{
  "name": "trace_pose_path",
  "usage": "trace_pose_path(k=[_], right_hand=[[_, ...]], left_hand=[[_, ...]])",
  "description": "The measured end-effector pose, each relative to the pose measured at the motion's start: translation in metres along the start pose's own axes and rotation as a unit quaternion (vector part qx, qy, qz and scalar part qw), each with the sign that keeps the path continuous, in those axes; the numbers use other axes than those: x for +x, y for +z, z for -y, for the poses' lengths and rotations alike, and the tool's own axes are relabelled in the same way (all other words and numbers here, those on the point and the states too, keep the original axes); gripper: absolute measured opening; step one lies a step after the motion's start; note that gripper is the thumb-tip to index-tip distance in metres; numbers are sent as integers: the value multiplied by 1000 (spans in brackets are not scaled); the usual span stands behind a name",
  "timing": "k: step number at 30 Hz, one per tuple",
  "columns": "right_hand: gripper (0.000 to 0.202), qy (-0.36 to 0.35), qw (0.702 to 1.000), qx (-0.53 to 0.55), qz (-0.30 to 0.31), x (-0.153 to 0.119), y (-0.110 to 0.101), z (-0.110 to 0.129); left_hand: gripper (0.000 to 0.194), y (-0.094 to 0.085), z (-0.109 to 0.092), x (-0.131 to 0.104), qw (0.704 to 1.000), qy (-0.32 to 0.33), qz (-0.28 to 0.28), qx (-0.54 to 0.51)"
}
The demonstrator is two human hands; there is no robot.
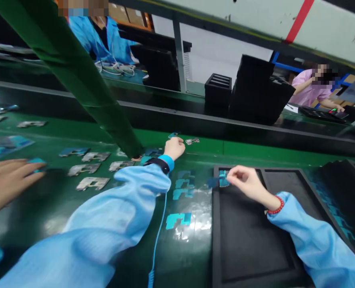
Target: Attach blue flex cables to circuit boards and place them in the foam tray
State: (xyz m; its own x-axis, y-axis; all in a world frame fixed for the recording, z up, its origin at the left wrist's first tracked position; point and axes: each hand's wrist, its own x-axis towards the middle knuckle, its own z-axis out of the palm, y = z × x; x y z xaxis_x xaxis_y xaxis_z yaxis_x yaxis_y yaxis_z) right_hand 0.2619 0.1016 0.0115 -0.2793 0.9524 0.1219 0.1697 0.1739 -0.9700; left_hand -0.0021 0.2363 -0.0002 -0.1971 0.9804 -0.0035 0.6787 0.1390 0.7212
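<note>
A green post (85,86) slants down near the left hand (175,148)

One head-worn view is looking forward and down across the desk (189,268).
It is filming from close above the blue sleeves (111,220), framing the left hand (175,149) and right hand (245,182) mid-picture and reaching past the desk to co-workers (305,87) opposite.

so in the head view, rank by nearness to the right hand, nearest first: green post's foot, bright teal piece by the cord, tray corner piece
1. Tray corner piece, at the right hand's fingertips
2. Bright teal piece, left of the tray
3. Green post's foot, farther left and back
</note>
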Motion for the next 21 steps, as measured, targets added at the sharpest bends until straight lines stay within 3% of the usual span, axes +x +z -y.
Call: trace_pose_path(k=[4, 8, 13, 16, 18, 21], right_hand=[[42, 81, 991, 92, 47, -6, 11, -42], [43, 102, 984, 131, 62, -5, 16, -53], [42, 129, 974, 182, 48, -3, 11, -49], [42, 135, 971, 195, 24, -2, 8, -49], [42, 134, 970, 201, 1, -1, 5, -50], [41, 128, 968, 212, -36, 1, 0, -54]], left_hand=[[39, 41, -4, 30, 999, -3, -27, 47], [39, 57, -3, 38, 997, -8, -18, 80], [38, 55, -3, 45, 998, -10, 27, 63], [35, 51, -11, 36, 998, -6, 57, 11], [32, 44, -19, 18, 997, -4, 70, -37], [26, 24, -26, -29, 987, 1, 95, -126]])
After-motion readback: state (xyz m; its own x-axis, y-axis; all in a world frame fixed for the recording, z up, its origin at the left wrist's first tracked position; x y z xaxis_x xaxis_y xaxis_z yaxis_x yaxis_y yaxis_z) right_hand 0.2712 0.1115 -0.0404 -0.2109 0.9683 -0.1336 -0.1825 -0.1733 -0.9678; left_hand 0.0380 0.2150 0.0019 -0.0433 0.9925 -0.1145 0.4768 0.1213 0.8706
